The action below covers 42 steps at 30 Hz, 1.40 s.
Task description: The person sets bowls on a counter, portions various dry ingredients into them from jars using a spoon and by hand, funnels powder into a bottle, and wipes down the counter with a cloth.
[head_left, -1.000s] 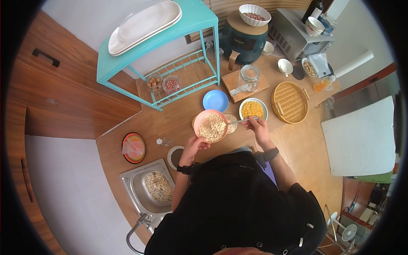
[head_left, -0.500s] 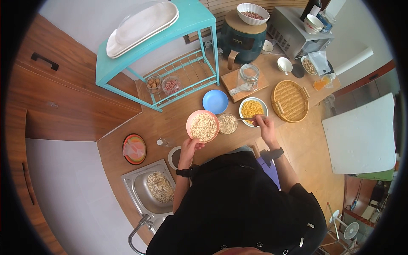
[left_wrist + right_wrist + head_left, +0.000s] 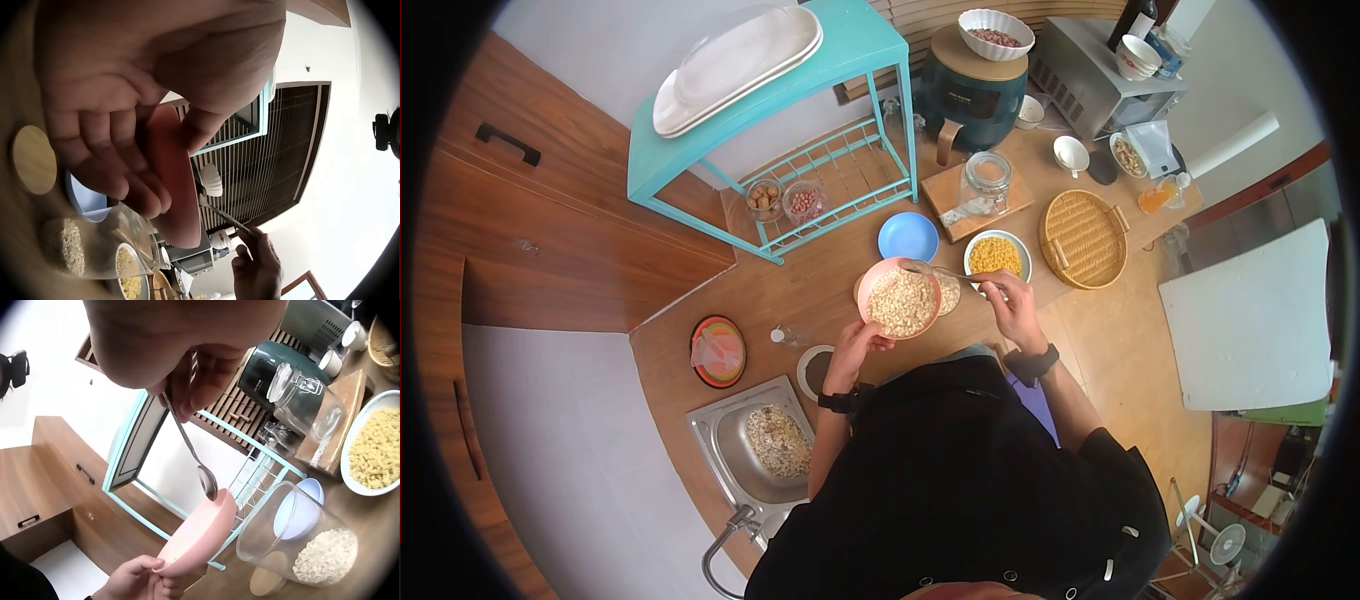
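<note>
My left hand [image 3: 855, 352] grips the near side of a pink bowl [image 3: 203, 534], thumb at the rim and fingers beneath. Pale oat flakes [image 3: 900, 303] fill much of it. In my right hand [image 3: 1017, 315] a metal spoon [image 3: 208, 482] is pinched by the handle, its head tilted down at the bowl's far rim. Below and to the right stands a clear glass container [image 3: 265, 550] with more flakes at its bottom, partly hidden by the bowl in the head view.
A white bowl of yellow pasta-like pieces [image 3: 995, 255], a blue bowl [image 3: 908, 238], a glass jar [image 3: 985, 185] on a wooden board and a wicker basket [image 3: 1083, 240] stand behind. At left are a sink [image 3: 725, 445] and a small bottle [image 3: 783, 335]. A turquoise rack [image 3: 770, 250] borders the counter.
The pink bowl shifted left, uncovering the glass container, then came back right over it. The spoon went from the bowl to above the container and is now at the bowl's far rim.
</note>
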Available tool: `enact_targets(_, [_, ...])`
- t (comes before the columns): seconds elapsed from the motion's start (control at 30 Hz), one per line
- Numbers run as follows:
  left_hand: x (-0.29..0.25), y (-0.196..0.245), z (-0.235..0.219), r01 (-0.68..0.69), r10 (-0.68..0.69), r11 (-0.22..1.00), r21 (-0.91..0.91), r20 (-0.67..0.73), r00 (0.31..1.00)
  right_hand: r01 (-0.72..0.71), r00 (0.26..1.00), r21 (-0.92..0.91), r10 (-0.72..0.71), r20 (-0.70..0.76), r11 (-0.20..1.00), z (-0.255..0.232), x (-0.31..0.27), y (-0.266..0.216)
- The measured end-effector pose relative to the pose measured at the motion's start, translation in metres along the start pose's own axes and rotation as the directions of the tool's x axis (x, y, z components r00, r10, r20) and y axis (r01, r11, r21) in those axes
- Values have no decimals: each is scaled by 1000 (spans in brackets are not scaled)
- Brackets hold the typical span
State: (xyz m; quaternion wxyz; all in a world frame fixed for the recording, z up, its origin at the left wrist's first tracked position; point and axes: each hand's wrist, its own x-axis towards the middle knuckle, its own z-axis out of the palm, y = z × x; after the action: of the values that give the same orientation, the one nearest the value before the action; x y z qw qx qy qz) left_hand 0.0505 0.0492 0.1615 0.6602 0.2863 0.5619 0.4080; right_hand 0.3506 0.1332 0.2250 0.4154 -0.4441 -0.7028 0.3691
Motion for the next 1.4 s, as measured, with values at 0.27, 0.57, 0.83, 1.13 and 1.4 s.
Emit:
enact_targets(0.27, [0,3,2,-20,21,1000,-23,47,999,-318,948,363,283,149,876,22,-15,30])
enact_targets(0.57, [-2,2,4,-14,14,1000,4,105,994,-542,825,594,509,245,594,35,-27,40])
enact_targets(0.83, [-2,-3,1,-9,5,999,34,100,995,-547,802,632,559,208,549,22,-18,38])
enact_targets(1.13, [-2,-14,-11,2,-2,1000,-23,8,1000,-440,844,600,535,23,668,-5,-11,55])
enact_targets(1.4, [-4,-21,-18,-29,26,999,-38,-90,996,-212,977,-25,211,-44,977,-3,-21,31])
